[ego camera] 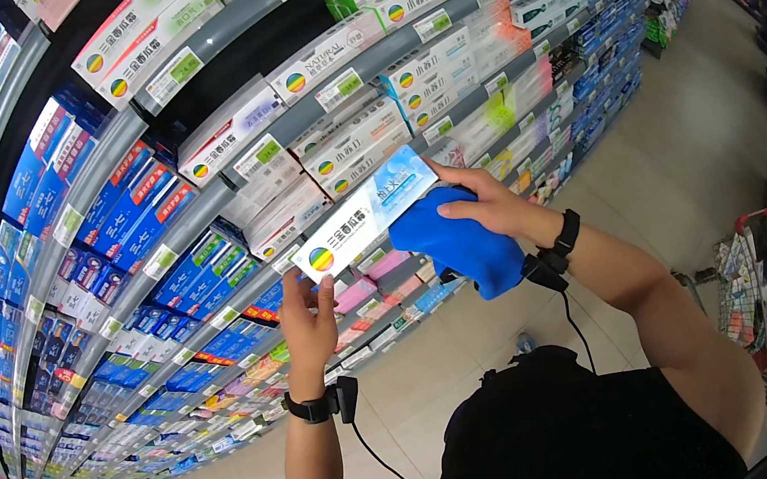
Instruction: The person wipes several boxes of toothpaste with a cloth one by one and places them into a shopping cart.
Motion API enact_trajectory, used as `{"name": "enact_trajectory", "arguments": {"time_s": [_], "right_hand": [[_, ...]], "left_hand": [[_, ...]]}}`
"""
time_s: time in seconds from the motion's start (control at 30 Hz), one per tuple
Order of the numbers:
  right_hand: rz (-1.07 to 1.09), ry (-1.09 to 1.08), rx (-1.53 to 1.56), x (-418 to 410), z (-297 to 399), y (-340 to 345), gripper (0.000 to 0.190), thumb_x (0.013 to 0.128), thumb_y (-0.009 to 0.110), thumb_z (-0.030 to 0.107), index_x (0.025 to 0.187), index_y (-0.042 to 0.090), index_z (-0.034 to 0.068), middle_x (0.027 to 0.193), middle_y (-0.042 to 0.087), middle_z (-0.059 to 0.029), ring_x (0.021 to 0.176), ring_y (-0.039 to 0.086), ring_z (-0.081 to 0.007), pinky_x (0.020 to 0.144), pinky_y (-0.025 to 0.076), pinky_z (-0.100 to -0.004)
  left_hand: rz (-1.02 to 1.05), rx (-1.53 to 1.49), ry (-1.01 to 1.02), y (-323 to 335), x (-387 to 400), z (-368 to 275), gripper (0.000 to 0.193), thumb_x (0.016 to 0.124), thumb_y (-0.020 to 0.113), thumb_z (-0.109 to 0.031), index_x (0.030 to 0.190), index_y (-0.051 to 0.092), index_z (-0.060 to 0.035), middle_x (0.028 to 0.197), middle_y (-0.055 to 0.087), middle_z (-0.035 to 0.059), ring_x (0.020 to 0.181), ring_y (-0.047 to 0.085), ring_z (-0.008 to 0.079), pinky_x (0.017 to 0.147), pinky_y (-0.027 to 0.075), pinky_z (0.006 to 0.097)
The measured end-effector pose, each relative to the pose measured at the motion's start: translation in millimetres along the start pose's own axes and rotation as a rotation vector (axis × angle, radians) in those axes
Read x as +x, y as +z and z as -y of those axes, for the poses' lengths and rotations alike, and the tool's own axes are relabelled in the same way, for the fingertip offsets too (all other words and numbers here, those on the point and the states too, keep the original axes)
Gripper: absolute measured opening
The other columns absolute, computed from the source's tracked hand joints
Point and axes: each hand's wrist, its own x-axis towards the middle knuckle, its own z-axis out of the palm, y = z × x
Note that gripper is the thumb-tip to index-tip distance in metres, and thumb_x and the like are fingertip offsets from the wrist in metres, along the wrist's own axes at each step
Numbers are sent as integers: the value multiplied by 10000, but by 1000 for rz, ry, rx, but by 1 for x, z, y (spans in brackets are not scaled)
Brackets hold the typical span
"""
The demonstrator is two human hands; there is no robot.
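Note:
A long white and light-blue toothpaste box [365, 213] is held up at a tilt in front of the shelves, its printed face towards me. My left hand [311, 320] grips its lower left end between thumb and fingers. At its upper right end is my right hand [480, 200], whose fingers reach the box's edge. A blue cloth [464, 241] hangs bunched in that same hand, below the box. Both wrists wear black straps with small black devices and cables.
Tiered shelves of boxed toothpaste [222, 141] with price tags curve across the left and top. A wire shopping cart [752, 284] with red parts and goods stands at the right. Tiled floor [446, 339] shows below the shelves and along the aisle.

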Motion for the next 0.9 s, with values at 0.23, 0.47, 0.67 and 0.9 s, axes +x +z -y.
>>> {"name": "enact_trajectory", "arguments": {"time_s": [0.23,0.47,0.67,0.9], "right_hand": [[-11,-78,-69,4,5,-14,683,882,610,36,1488,295,50,1331,556,-118,1160,524,-137,1005,402,-289],[29,-17,22,4,1,-16,771,886,625,70,1526,195,100,1120,668,-87,1041,567,-111,940,432,-271],[45,-101,-49,-1,-3,-17,769,882,631,55,1522,208,96,1191,633,-90,1094,549,-118,971,424,-283],[6,-63,-8,-11,-9,-9,750,869,629,22,1503,226,36,1243,610,-105,1124,534,-118,1006,402,-283]], "left_hand": [[-30,64,90,2,16,-19,363,940,606,-208,1189,487,28,922,710,164,604,632,151,543,478,273],[-84,91,96,4,17,-26,320,921,615,-137,1168,489,22,850,696,149,559,607,143,514,450,267],[-92,80,101,10,11,-16,352,917,622,-135,1201,501,32,795,666,133,573,600,132,531,459,250],[-99,25,102,16,1,-22,364,936,596,-169,1211,514,54,915,681,134,595,596,110,536,479,246]]}}
